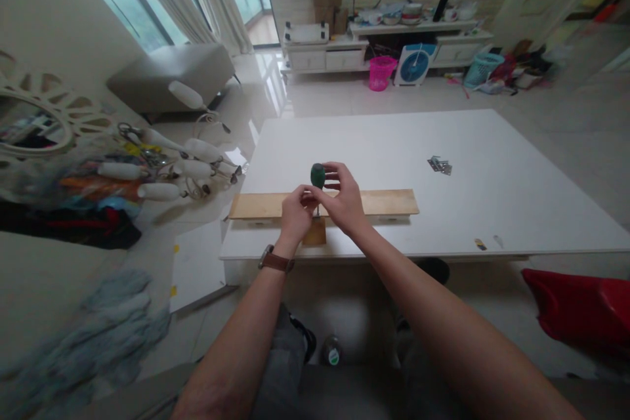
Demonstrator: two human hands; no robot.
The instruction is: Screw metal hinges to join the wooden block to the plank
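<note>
A screwdriver (pixel 317 176) with a green, dark-topped handle stands upright over the near edge of a long light wooden board (pixel 388 201). My right hand (pixel 346 198) curves around the handle from the right, thumb and fingers closed on it. On the left, my left hand (pixel 296 213) pinches close below the handle, around the shaft; its fingertips are partly hidden. The thin metal shaft points down toward a small brown wooden piece (pixel 314 233) at the board's near side. What the tip touches is too small to make out.
The board rests on a big white table (pixel 472 210). Several metal brackets (pixel 440 165) lie to the right, with small parts (pixel 480 244) near the front edge. A red chair (pixel 581 308) stands at right; a white panel (pixel 199 262) and a lamp (pixel 191 167) are at left.
</note>
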